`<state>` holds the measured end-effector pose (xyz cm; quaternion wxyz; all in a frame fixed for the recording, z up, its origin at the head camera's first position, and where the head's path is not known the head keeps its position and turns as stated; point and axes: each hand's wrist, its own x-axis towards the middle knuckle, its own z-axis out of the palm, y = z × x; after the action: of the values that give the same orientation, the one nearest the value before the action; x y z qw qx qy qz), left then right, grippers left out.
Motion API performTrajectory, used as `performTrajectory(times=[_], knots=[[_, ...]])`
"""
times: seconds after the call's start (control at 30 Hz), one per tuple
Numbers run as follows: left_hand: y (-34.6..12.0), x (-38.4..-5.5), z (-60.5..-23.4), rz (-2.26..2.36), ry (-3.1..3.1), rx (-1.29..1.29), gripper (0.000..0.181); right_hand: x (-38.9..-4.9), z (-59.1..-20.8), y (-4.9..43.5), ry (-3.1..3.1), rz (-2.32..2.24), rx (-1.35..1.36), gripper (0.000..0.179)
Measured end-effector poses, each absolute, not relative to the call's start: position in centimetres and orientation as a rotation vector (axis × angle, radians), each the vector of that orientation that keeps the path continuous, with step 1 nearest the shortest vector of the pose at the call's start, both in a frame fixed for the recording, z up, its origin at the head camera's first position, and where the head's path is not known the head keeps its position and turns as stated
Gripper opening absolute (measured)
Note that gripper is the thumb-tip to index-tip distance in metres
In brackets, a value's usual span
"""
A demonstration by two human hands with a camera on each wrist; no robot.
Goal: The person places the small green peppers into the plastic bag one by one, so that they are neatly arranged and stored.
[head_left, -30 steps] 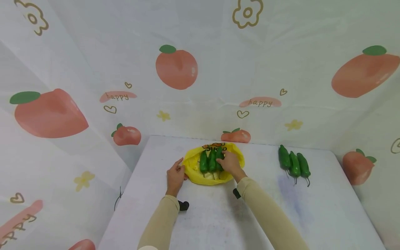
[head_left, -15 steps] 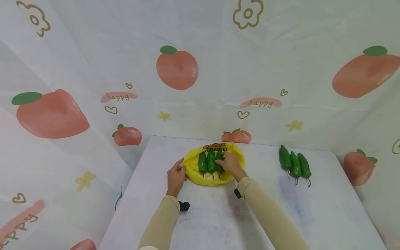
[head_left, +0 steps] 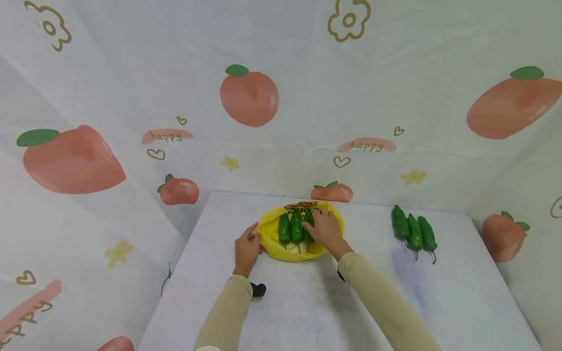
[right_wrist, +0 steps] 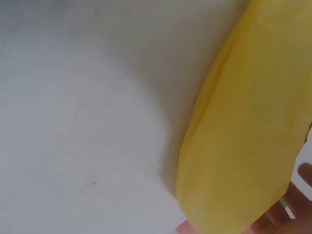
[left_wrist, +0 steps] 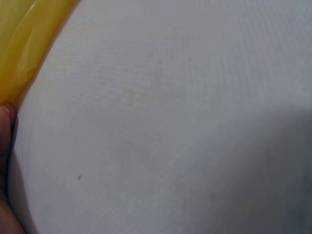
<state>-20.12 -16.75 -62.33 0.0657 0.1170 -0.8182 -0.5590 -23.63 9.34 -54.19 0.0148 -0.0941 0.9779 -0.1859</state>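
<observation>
A yellow plastic bag (head_left: 274,251) with dark printing lies with its mouth spread wide at the far middle of the table. Three green peppers sit side by side in it: a left one (head_left: 284,229), a middle one (head_left: 296,228) and a right one (head_left: 308,220), partly covered by my right hand (head_left: 326,228). That hand reaches over the bag's right rim, fingers spread and thumb against or just above the right pepper; contact is unclear. My left hand (head_left: 247,247) pinches the bag's left rim. In the left wrist view, a fingertip (left_wrist: 6,119) meets the yellow plastic.
Three more green peppers (head_left: 414,231) lie together on the right of the white table (head_left: 298,307). A patterned sheet (head_left: 303,97) hangs behind the table and along its sides. Dark wrist-worn pieces show at both cuffs.
The right hand has loosened from the right pepper, fingers lifting and shifting slightly rightward. The peppers in the bag settled slightly left. My left hand keeps its place on the rim.
</observation>
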Motion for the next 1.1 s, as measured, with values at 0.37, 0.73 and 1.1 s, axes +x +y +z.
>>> performTrajectory(times=[0.37, 0.73, 1.1], knots=[[-16.9, -20.1, -62.5, -1.669, -2.445, 0.341, 0.040, -23.0, -54.2, 10.3, 3.263, -0.328, -0.451, 0.076], [-16.7, -20.0, -62.5, -1.665, -2.479, 0.370, 0.039, -23.1, -54.5, 12.7, 3.179, -0.313, -0.350, 0.091], [-16.9, -20.2, -62.9, -1.681, -2.449, 0.331, 0.038, -23.5, -55.0, 15.1, 3.150, -0.398, -0.250, 0.091]])
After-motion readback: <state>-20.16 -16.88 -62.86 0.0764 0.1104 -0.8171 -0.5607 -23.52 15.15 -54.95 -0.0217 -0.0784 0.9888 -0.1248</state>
